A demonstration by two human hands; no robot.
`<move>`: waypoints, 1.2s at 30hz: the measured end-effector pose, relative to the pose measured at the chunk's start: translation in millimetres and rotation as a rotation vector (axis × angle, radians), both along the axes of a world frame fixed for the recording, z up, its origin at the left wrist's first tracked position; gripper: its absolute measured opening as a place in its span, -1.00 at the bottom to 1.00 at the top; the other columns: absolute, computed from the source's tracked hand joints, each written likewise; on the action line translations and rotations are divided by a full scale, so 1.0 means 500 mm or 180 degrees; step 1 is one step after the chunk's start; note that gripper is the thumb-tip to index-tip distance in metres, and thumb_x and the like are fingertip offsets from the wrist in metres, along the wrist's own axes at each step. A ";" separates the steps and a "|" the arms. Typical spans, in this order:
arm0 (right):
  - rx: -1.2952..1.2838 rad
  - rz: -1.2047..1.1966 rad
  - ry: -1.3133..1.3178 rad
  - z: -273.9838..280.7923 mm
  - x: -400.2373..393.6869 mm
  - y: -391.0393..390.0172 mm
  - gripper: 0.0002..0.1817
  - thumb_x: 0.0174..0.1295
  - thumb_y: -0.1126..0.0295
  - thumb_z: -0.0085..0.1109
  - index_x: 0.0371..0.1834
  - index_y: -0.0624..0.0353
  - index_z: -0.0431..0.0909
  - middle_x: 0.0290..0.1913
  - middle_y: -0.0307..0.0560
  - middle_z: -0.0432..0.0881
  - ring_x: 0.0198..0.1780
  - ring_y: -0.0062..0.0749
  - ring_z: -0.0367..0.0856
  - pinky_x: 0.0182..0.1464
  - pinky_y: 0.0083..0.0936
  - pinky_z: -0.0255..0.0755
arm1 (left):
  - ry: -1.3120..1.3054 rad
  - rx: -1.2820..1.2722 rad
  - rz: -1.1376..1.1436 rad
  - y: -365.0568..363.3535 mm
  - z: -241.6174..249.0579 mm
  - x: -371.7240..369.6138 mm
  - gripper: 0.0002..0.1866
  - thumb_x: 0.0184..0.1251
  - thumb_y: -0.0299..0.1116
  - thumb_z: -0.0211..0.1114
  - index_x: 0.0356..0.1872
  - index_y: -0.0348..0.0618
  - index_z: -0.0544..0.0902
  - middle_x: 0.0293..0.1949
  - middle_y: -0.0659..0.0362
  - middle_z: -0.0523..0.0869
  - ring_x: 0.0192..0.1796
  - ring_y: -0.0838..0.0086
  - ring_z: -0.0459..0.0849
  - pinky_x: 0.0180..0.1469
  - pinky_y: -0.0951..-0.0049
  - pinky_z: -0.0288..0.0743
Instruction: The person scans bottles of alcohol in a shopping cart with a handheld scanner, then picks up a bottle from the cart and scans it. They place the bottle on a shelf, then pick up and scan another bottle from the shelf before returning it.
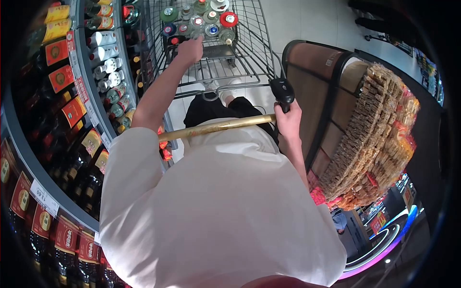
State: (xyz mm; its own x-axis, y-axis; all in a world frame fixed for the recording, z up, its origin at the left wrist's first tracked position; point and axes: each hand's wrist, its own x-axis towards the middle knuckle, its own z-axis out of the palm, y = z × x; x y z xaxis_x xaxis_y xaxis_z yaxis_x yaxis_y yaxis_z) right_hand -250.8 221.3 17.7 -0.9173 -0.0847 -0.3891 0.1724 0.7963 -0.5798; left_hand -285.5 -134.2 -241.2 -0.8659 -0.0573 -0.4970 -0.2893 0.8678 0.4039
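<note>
My left hand reaches over the shopping cart. Its index finger points forward while the other fingers look curled. The fingertips are beside a clear glass bottle; whether they grip it is hidden. Several bottles stand upright in the cart, among them one with a red top and one with a green top. A gold-coloured cart handle runs across my waist. My right hand is closed round its right end, by the black plastic corner piece.
Shelves packed with bottles line the left side close to my arm, with a price tag on one edge. To the right stands a brown display stand stacked with packaged snacks. Pale floor tiles show ahead.
</note>
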 end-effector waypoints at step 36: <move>-0.0035 -0.0007 0.0192 0.010 0.000 -0.007 -0.75 0.14 0.31 0.27 -0.20 0.24 0.63 -0.30 0.06 0.59 -0.22 0.05 0.64 -0.08 -0.18 0.50 | 0.0645 -0.0935 -0.0855 -0.171 -0.003 -0.104 -0.77 0.52 -0.29 0.12 0.05 -0.11 0.60 -0.25 -0.04 0.81 -0.16 -0.03 0.83 -0.15 -0.01 0.69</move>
State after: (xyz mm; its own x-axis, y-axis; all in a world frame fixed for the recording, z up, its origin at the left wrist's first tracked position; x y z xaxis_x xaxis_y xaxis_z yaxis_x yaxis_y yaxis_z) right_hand -250.8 217.7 22.8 -0.9393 -0.0866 -0.3321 0.1387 0.7894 -0.5980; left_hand -337.5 -219.6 -242.8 -0.9475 0.0698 -0.3119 0.0219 0.9878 0.1545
